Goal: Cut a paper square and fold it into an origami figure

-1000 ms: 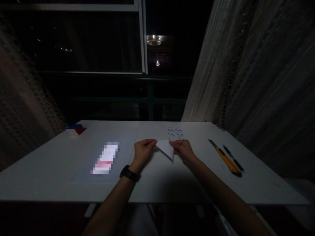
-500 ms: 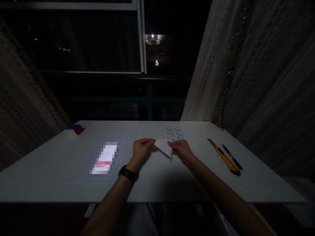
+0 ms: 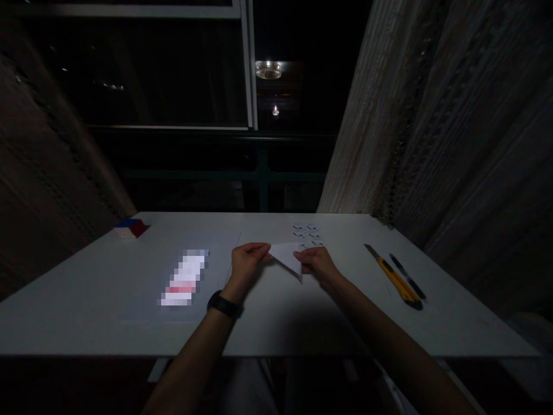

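Observation:
A small piece of folded white paper (image 3: 287, 256) is held between both hands above the middle of the table. My left hand (image 3: 248, 264) pinches its left corner between thumb and fingers; a dark watch band circles that wrist. On the right edge, my right hand (image 3: 317, 264) grips the paper, thumb on top. The paper has a slanted lower edge running down to a point near the right fingers. Just behind it lie several small white pieces with dark marks (image 3: 307, 235), in two columns, the nearest partly covered by the paper and hand.
On the white table (image 3: 276, 334), a lit phone (image 3: 184, 278), its screen blurred out, rests on a pale sheet (image 3: 224, 248) at left. A blue, red and white cube (image 3: 130, 228) sits far left. At right lie a yellow box cutter (image 3: 397, 279) and a dark pen (image 3: 408, 276).
My left hand has shifted very slightly to the left, with the paper's left corner. The right hand keeps nearly the same place. Nothing else on the table has moved.

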Demonstrator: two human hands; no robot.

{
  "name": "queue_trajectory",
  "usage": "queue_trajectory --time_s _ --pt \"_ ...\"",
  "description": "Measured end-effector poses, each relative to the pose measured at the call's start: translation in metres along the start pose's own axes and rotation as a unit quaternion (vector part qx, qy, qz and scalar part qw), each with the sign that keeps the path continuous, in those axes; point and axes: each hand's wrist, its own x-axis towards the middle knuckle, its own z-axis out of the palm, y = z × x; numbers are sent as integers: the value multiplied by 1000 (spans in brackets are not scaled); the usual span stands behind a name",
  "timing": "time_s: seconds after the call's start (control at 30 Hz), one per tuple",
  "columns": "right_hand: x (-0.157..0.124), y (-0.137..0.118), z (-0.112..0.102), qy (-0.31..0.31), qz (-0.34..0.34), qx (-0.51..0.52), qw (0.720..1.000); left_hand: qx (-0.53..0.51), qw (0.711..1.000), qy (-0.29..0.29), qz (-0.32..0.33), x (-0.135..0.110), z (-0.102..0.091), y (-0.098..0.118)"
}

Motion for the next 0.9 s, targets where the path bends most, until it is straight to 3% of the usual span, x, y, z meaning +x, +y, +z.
queue_trajectory --time_s 0.3,0.43,0.6,0.67,0.77,0.9 --pt "-1 -4 0 -2 -22 -19 1000 -6 1000 -6 1 -2 -2 4" --pt "-5 -10 -8 -62 -6 -53 997 -34 995 -88 -20 -2 -11 10" --pt "-12 -13 -11 -161 -4 -133 978 18 968 -220 -123 -9 -11 12" --pt "-14 -12 -8 -190 -9 -155 969 59 963 -249 -91 -14 -5 9" --pt "-15 -9 -3 -223 -17 -183 957 113 961 -248 -43 -17 3 4" --pt "-15 -9 0 -226 -20 -197 954 146 967 -207 -31 -15 6 2"
